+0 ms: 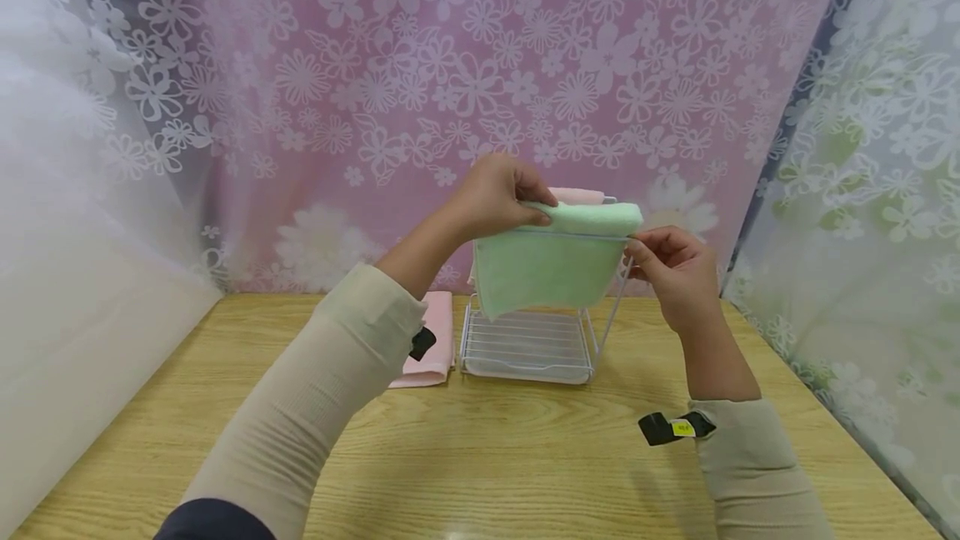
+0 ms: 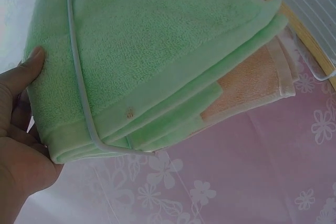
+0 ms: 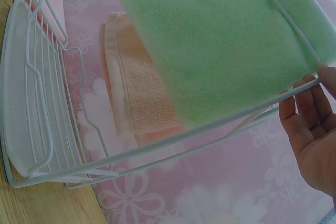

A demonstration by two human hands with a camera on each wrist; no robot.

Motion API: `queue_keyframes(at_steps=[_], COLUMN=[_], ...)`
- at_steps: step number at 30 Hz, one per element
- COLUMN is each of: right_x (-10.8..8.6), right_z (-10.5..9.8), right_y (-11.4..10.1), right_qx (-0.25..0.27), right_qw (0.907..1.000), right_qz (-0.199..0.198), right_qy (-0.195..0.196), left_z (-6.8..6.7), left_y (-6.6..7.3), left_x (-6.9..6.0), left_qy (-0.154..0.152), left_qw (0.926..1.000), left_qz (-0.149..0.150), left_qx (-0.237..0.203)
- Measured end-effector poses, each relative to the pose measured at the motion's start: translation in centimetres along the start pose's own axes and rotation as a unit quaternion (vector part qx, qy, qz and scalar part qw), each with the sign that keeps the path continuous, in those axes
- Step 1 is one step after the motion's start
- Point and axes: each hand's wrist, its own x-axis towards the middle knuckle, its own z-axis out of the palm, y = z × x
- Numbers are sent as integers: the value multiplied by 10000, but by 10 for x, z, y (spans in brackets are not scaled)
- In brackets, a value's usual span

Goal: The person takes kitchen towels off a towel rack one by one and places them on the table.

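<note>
A light green towel point(image 1: 540, 269) hangs folded over the front top bar of a white wire rack point(image 1: 609, 307). My left hand point(image 1: 501, 197) pinches the towel's upper left edge between thumb and fingers; in the left wrist view the left hand point(image 2: 23, 129) is at the folded edge, its fingers behind the cloth. At the bar's right corner my right hand point(image 1: 678, 273) pinches the rack frame, also seen in the right wrist view, where the right hand point(image 3: 315, 129) is beside the towel point(image 3: 210, 51). Behind the green towel hangs a pink-orange towel point(image 3: 144, 82).
A folded pink cloth point(image 1: 435, 348) lies on the wooden table point(image 1: 480, 457), left of the rack. The rack's base holds a wire shelf over a white tray point(image 1: 528, 372). Floral curtains point(image 1: 450, 65) stand behind and at both sides.
</note>
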Motion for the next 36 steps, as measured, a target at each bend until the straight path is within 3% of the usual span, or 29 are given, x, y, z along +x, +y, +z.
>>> queue_keyframes(at_steps=[10, 17, 36], right_x=[0, 0, 0], right_z=[2, 2, 4], right_y=[-1, -1, -1], right_qx=[43, 39, 171], right_qw=[10000, 9999, 9997], right_qz=[7, 9, -39], right_qy=[75, 100, 150], left_z=[-4, -6, -15], left_y=[3, -1, 0], left_x=[-6, -11, -26], left_qy=[25, 157, 374], left_qw=[10000, 9995, 9975], left_qz=[-38, 189, 352], left_qx=[31, -211, -491])
